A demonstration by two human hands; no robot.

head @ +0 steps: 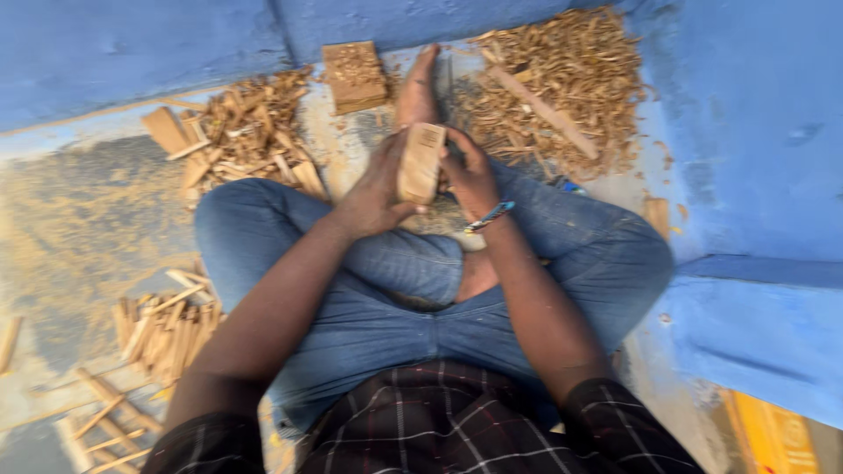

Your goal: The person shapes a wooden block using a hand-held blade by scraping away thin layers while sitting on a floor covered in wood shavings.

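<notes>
I sit cross-legged in blue jeans on the floor, and both hands hold a pale rectangular wooden block (421, 161) upright in front of my knees. My left hand (373, 195) wraps its left side with the thumb across the lower front. My right hand (470, 175), with a blue beaded band at the wrist, grips the block's right edge. My bare foot (416, 91) stretches out just beyond the block. The view is motion-blurred.
A carved wooden block (354, 75) lies by the blue wall. Wood shavings (562, 79) with a long stick are heaped at right, wood offcuts (241, 132) at left, thin sticks (162, 329) by my left knee. A blue step (755, 325) rises at right.
</notes>
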